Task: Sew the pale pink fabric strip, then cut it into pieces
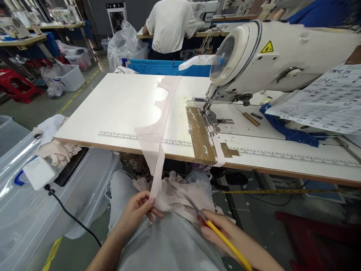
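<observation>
My left hand [142,207] pinches the lower end of a pale pink fabric strip [157,175] between thumb and fingers. From there the strip runs up over the table edge and joins a cut pink fabric piece [158,126] with a scalloped left side, flat on the white tabletop. My right hand [221,229] is closed around what look like scissors [222,237], with a long yellow handle, a red part and a thin metal blade; motion blurs them. Their tip is over crumpled pink fabric [180,192] on my lap, right of my left hand.
A sewing machine [270,56] stands on the right of the white table [113,109], with brown tape [200,135] beside its needle area. A wooden-handled tool [251,118] lies behind. Plastic bins [93,180] with a white charger [40,173] are at left. Another person [172,26] sits ahead.
</observation>
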`<state>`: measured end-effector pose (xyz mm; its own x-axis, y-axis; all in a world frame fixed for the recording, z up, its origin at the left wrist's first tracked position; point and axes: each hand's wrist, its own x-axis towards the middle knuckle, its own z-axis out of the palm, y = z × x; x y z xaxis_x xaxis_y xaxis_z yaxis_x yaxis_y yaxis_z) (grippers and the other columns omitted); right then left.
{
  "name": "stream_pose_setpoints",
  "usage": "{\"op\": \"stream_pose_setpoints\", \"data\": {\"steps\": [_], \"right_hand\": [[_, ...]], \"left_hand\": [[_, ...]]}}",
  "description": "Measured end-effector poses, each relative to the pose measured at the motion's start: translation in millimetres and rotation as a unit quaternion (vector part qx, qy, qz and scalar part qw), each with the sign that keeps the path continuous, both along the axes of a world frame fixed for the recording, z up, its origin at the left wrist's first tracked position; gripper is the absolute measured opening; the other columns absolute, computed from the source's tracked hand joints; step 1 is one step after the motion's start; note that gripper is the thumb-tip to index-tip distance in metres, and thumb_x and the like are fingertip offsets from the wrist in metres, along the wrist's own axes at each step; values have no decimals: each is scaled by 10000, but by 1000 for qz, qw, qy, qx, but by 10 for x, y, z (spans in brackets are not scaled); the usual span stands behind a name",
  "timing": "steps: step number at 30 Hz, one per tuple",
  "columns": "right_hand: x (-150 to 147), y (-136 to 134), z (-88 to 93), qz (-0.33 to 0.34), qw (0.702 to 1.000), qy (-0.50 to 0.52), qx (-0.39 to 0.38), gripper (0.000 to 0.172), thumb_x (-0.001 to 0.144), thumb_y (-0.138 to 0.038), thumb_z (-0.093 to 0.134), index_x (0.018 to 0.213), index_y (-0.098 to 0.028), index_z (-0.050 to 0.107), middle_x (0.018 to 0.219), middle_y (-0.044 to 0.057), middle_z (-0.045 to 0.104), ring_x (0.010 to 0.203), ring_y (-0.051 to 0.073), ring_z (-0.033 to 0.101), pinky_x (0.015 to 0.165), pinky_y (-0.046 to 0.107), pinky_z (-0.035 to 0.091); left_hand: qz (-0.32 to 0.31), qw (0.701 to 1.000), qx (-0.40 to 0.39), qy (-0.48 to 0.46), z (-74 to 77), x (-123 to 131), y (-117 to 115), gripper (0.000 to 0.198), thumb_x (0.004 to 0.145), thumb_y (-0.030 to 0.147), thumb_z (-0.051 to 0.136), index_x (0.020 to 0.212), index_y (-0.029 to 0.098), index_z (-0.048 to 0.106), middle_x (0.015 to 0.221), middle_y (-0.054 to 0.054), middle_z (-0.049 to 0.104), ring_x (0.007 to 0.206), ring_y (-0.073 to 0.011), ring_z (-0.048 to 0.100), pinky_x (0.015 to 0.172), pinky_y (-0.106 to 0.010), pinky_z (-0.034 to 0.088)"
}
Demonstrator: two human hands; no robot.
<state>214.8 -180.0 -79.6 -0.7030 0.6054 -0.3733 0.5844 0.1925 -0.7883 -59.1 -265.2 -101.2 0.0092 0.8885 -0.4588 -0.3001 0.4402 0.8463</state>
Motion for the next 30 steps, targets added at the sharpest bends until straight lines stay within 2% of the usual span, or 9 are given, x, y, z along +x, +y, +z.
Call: {"op": "stream_pose_setpoints", "data": {"steps": [3,6,10,14,18,26,30], "right_hand": [[-433,122,36,122,992,6,-28,458,893,-598,451,674,-219,316,623,-51,324,559,123,320,497,237,272],[-674,257,6,178,984,-8,-6,437,876,-566,459,661,-217,307,610,-53,322,550,118,321,485,239,238],[-794,366,-50,222,975,-25,10,451,864,-570,500,645,-214,332,576,-58,338,520,110,331,461,242,213],[-829,390,-25,229,967,-57,100,461,856,-578,537,624,-215,374,544,-55,340,501,124,364,472,253,208],[-834,369,9,209,957,-82,183,447,842,-571,588,631,-213,422,555,-31,441,504,147,430,488,261,207],[-816,355,-81,197,961,-85,175,476,832,-549,620,589,-209,392,536,-20,469,498,154,474,473,256,213],[-821,363,-88,198,955,-89,201,449,829,-547,622,605,-202,442,554,-15,504,501,154,493,476,259,204]], "left_hand": [[9,1000,-10,-10,0,-41,-27,454,768,585,659,834,140,599,614,-49,684,603,-191,695,524,-230,494],[18,999,-25,-17,-14,-91,-43,468,731,589,694,807,134,612,614,-51,687,590,-189,692,512,-223,492],[32,999,-32,-17,-31,-105,-50,474,711,586,712,797,127,634,647,-62,699,602,-189,694,511,-223,496],[36,998,-38,-19,-45,-100,-47,457,717,564,718,802,123,635,677,-77,716,617,-192,701,512,-218,497],[37,998,-43,-14,-51,-93,-44,458,709,560,725,789,118,640,650,-85,718,603,-199,704,492,-215,486],[35,999,-36,-16,-56,-102,-53,431,732,540,715,781,116,658,628,-81,719,594,-190,703,487,-203,475],[32,998,-42,-15,-51,-106,-34,441,729,543,715,792,111,656,623,-84,718,580,-187,697,486,-204,470]]}}
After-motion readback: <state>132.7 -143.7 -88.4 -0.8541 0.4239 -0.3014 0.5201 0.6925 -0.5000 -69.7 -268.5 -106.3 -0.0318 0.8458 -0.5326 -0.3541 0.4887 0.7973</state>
